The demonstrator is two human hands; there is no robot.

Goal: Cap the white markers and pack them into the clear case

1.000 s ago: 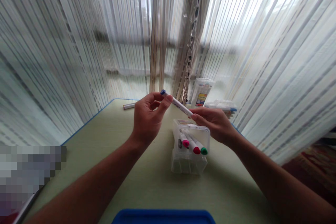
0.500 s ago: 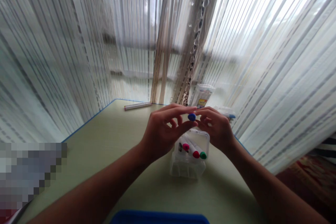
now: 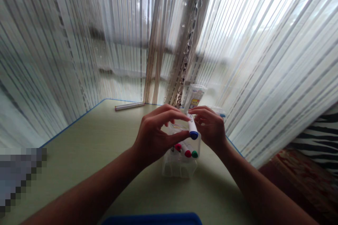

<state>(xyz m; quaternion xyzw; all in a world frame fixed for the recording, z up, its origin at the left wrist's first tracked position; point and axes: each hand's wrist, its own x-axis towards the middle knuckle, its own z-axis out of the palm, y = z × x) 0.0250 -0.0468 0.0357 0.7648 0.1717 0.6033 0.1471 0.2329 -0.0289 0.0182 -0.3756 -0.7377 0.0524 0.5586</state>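
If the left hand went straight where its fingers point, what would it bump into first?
The left hand would probably meet the blue-ended marker first, right in front of it; beyond that seems to be the right hand, though depth is unclear.

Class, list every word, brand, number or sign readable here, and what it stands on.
None can be read.
Dark print on the blue-ended marker: too blurred.
Yellow label on the upright clear case: too small.
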